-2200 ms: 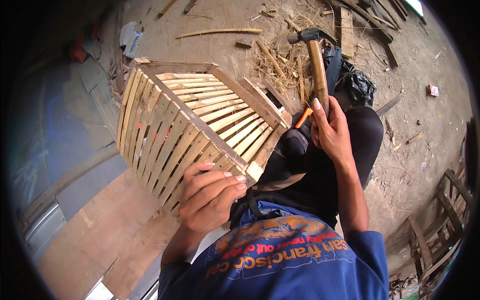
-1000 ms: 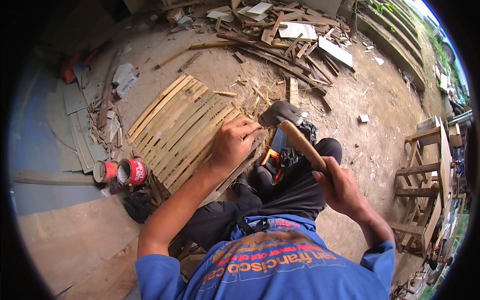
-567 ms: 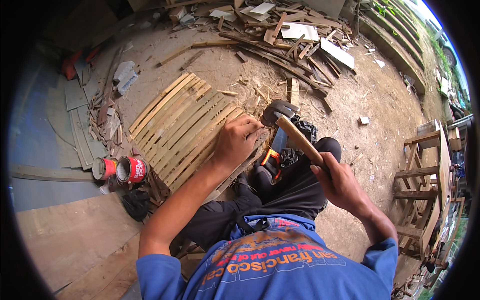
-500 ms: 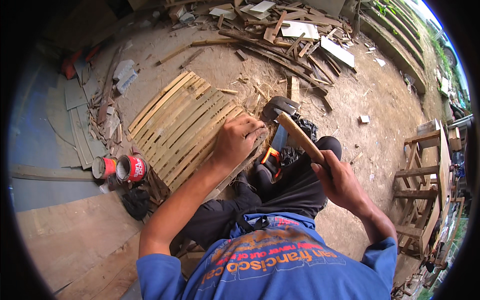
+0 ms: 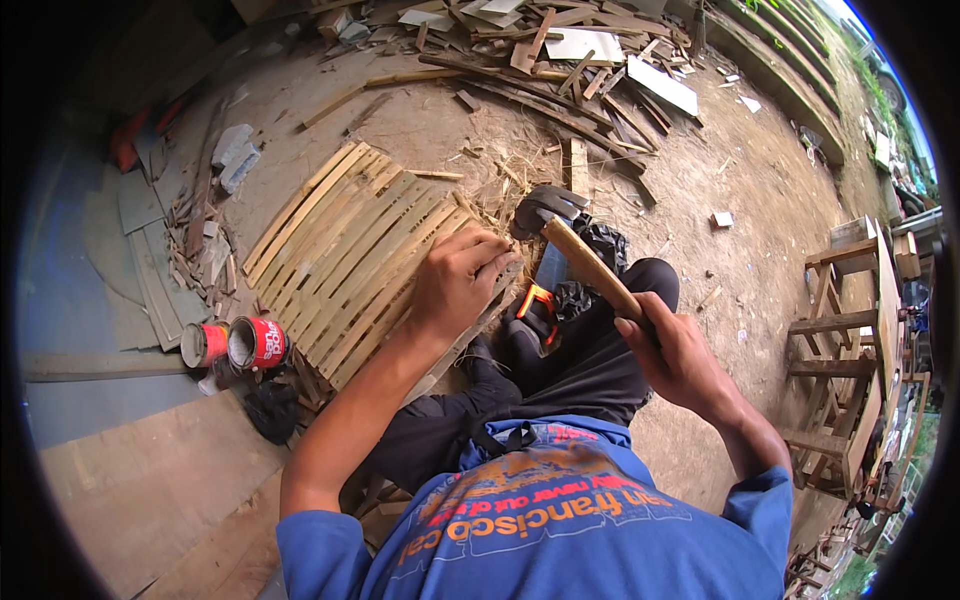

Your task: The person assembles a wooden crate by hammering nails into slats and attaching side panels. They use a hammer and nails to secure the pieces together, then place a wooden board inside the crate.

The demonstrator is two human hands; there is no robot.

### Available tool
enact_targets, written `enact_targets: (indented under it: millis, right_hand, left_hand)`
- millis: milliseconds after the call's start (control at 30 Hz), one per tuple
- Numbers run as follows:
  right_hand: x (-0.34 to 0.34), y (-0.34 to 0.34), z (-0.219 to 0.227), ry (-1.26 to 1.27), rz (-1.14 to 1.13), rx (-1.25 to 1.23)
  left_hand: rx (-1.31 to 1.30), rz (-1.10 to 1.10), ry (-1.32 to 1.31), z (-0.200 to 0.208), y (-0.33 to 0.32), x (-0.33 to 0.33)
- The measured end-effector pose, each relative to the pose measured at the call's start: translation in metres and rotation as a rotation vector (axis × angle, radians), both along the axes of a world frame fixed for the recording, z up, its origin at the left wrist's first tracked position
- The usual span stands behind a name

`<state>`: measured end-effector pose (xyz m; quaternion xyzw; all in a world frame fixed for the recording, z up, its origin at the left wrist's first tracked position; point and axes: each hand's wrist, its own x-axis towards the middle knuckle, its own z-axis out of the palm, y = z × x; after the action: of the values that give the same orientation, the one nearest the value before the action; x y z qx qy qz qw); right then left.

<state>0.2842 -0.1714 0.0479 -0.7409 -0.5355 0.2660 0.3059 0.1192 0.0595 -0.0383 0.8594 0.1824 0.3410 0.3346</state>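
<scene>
My right hand (image 5: 678,355) is wrapped round the wooden handle of a claw hammer (image 5: 592,262). Its dark metal head is raised just to the right of my left hand. A panel of pale wooden slats (image 5: 345,245) lies slanted in front of me, with narrow gaps between the slats. My left hand (image 5: 462,280) rests at the panel's right edge, thumb and fingers pinched together over a wooden rail (image 5: 478,332). Whatever sits between those fingertips is too small to make out. The hammer head and the left fingertips are close but apart.
By my foot lies a saw with an orange handle (image 5: 538,312), beside a black plastic bag (image 5: 603,245). Two red cans (image 5: 258,343) stand left of the panel. Scrap wood (image 5: 590,75) is heaped at the back. A wooden rack (image 5: 840,350) stands at right.
The view has shifted slightly, so the scene sits a little further left. Both hands and the hammer keep nearly the same places relative to the panel.
</scene>
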Motion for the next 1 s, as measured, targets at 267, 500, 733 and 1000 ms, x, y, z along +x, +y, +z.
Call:
enact_targets:
  millis: [267,500,733,1000]
  right_hand:
    - [0.0,0.0,-0.001,-0.003,-0.012,0.003]
    - [-0.001,-0.004,0.01,0.03,-0.026,-0.09]
    - [-0.003,0.0,0.011,0.013,0.02,-0.091]
    - [-0.002,0.006,0.018,0.029,0.025,-0.145]
  left_hand:
    - [0.05,-0.005,0.0,-0.001,0.0,-0.001]
    - [0.174,-0.029,0.049,-0.007,0.001,-0.003]
    - [0.128,-0.05,0.026,-0.01,0.004,-0.003]
    - [0.185,-0.039,0.042,-0.007,0.004,-0.003]
